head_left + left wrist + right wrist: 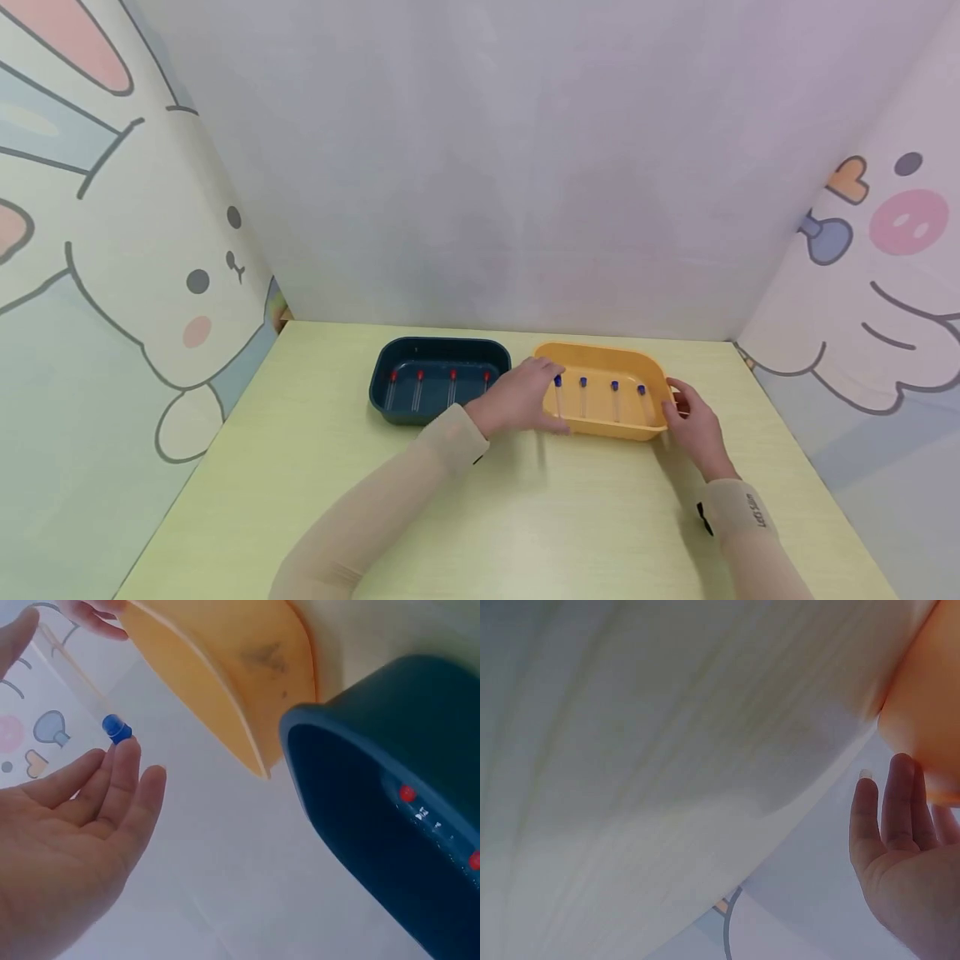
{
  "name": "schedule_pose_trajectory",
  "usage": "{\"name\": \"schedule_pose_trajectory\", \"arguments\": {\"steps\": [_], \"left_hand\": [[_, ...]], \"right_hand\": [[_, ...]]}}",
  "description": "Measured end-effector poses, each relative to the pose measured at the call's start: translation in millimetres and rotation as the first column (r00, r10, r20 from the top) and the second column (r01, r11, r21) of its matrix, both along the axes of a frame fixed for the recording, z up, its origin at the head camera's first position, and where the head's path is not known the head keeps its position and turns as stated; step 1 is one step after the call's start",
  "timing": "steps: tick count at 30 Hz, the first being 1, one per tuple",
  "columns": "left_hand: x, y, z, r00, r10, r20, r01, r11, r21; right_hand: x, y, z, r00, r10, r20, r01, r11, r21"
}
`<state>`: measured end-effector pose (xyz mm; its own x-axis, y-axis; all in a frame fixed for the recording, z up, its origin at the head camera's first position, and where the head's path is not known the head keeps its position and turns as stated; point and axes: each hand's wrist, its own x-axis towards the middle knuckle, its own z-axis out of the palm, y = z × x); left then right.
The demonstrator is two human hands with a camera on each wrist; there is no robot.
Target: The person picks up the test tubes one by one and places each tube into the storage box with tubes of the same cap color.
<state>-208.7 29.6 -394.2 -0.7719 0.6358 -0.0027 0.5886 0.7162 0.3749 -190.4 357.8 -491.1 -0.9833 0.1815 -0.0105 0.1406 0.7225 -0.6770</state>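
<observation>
My left hand [521, 398] reaches over the left end of a yellow plastic tray [607, 429]. Between its thumb and fingertips it holds a clear test tube [79, 679] lengthwise, the tube's blue cap [116, 727] against a finger. Several more blue-capped tubes [615, 402] lie side by side in that tray. At the tray's right end, my right hand [697, 429] grips the wall and rim. Its fingers [900, 802] lie along the outside; the right wrist view does not show the thumb clearly.
A dark blue-green tray [386, 408] stands just left of the yellow one, with several red-capped tubes [418, 392] lying in it. Both trays sit near the back of a pale wooden table [300, 483]. A plain curtain-like wall [510, 208] rises behind, with cartoon panels at both sides.
</observation>
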Motion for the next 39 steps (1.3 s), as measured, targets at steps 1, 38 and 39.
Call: {"name": "schedule_pose_trajectory", "arguments": {"steps": [1, 38, 39], "left_hand": [[-2.5, 1.1, 0.9, 1.000, 0.004, 0.004, -0.004, 1.000, 0.001], [-66.9, 26.3, -22.4, 0.999, 0.027, 0.047, -0.020, 0.991, -0.132], [-67.0, 26.9, -23.5, 0.998, 0.035, 0.052, -0.028, 0.990, -0.140]], "right_hand": [[0.1, 0.1, -0.2, 1.000, -0.001, 0.002, 0.001, 1.000, 0.000], [1.2, -0.3, 1.9, 0.999, -0.002, -0.035, 0.002, 1.000, 0.002], [1.4, -0.3, 1.8, 0.999, -0.004, -0.032, 0.004, 1.000, 0.003]]}}
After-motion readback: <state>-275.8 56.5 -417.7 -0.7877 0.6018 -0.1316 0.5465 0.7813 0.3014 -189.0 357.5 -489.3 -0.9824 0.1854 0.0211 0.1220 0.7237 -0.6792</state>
